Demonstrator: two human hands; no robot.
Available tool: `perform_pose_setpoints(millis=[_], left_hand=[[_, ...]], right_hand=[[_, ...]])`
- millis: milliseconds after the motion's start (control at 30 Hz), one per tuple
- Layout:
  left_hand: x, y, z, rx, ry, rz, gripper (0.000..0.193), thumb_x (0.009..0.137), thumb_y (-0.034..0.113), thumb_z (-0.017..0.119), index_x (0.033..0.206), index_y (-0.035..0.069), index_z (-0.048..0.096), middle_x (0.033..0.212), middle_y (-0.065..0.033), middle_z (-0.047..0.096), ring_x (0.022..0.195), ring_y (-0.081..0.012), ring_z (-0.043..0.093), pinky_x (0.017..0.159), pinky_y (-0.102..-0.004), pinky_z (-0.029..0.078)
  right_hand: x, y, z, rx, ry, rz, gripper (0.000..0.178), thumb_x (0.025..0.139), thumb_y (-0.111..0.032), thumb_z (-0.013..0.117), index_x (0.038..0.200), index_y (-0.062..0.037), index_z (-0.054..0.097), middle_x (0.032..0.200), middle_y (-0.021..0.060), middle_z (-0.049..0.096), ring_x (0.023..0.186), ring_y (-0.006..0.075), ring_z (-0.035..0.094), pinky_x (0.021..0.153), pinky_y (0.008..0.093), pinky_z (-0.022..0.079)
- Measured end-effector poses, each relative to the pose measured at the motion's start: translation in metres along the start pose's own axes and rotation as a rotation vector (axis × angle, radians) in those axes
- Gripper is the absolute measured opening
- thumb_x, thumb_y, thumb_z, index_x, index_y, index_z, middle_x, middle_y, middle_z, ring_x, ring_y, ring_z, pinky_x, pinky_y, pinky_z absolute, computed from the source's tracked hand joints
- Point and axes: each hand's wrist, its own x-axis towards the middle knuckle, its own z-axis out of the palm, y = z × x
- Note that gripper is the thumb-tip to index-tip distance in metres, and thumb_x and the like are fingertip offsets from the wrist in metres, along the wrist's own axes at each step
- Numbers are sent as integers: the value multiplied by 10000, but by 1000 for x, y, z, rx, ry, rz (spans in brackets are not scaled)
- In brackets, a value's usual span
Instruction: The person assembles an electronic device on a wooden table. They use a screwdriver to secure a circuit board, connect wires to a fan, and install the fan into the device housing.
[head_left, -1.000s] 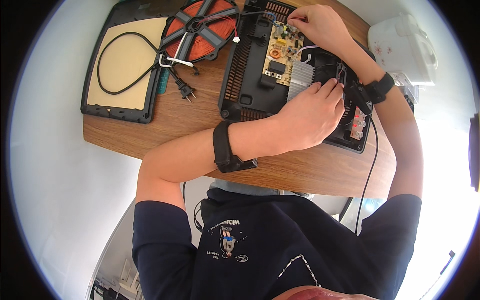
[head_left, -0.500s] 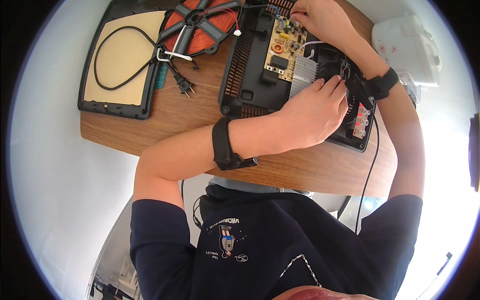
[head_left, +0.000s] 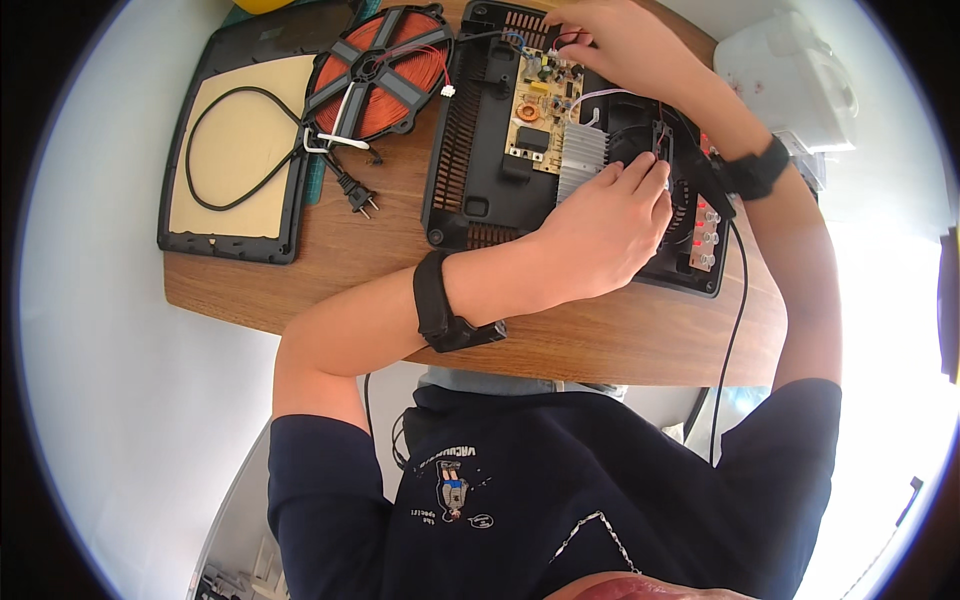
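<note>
A black appliance base (head_left: 475, 150) lies open on the table, holding a tan circuit board (head_left: 530, 115) and a finned silver heat sink (head_left: 583, 160). My left hand (head_left: 610, 225) reaches across the base, its fingers bent together and gripping the edge of a black cooling fan (head_left: 635, 140) beside the heat sink. At the board's far end, my right hand (head_left: 625, 50) pinches a thin red wire (head_left: 568, 36). Its fingertips are close to the board's edge; the wire's end is too small to make out. A strip with red-lit parts (head_left: 705, 235) sits at the base's right side.
To the left lies a round copper coil (head_left: 385, 70) with a small white plug on its leads. Beside it, a black-framed panel (head_left: 240, 150) carries a looped power cord (head_left: 190, 150), whose plug (head_left: 358, 193) rests on the wooden table (head_left: 350, 255). A white container (head_left: 785, 80) stands at the far right.
The base, coil and both hands sit slightly further left in view. My right hand has shifted a little at the board's far end, showing more red wire. My left hand keeps its place on the fan.
</note>
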Motion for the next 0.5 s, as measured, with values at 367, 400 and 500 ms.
perform_pose_setpoints(millis=[367, 400, 500], left_hand=[[-2, 2, 3, 7, -6, -1, 568, 936, 291, 759, 1321, -100, 613, 1508, -291, 532, 1424, -395, 532, 1127, -473, 496], [-1, 2, 2, 3, -12, -4, 569, 939, 291, 757, 1326, -99, 608, 1513, -290, 529, 1427, -393, 530, 1128, -473, 495], [0, 2, 3, -3, -25, -5, 563, 946, 287, 750, 1333, -95, 602, 1529, -288, 514, 1437, -392, 518, 1136, -477, 486]], right_hand=[[-62, -14, 1, -182, 84, -409, 266, 813, -120, 734, 1079, -107, 733, 1011, 12, 644, 1054, 212, 640, 909, 363, 543], [-62, -14, 0, -221, 81, -398, 237, 810, -124, 737, 1046, -104, 732, 1000, 13, 634, 1048, 212, 638, 902, 362, 542], [-66, -11, -7, -290, 38, -366, 146, 797, -132, 746, 937, -97, 721, 966, 12, 614, 1033, 211, 637, 881, 361, 541]])
